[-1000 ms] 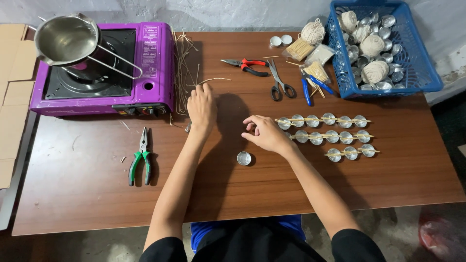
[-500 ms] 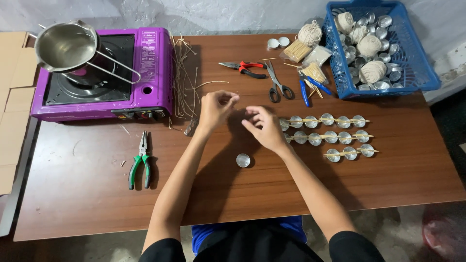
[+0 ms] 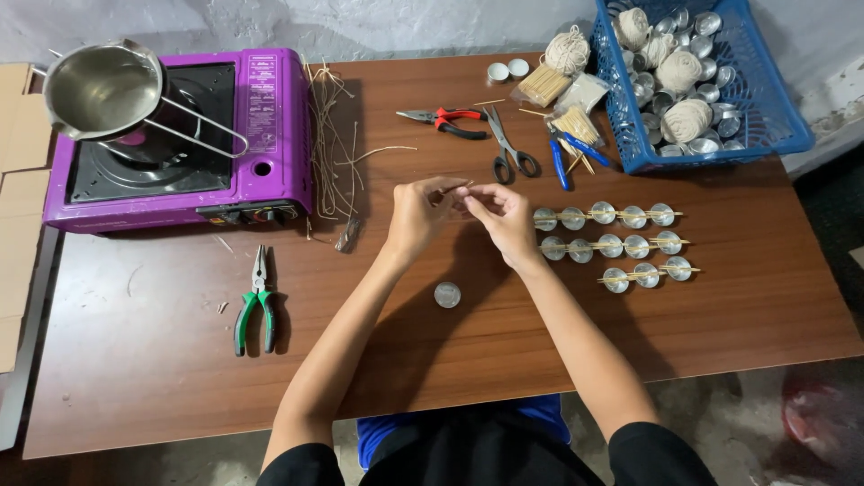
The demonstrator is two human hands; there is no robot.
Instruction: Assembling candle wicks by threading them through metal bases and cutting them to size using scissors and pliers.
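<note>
Grip: left hand (image 3: pixel 416 214), right hand (image 3: pixel 500 212) now together, pinching thin wick (image 3: pixel 457 189).

Single head view, looking steeply down from above seated person, whole brown table (image 3: pixel 720 315) in frame, moderately near.

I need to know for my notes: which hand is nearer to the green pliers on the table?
The left hand. It is up and to the right of the green pliers; the right hand is farther right, beyond the left hand.

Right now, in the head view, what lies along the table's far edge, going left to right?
Purple stove with steel pot → loose wick strands → red-handled pliers → scissors → blue basket.
</note>
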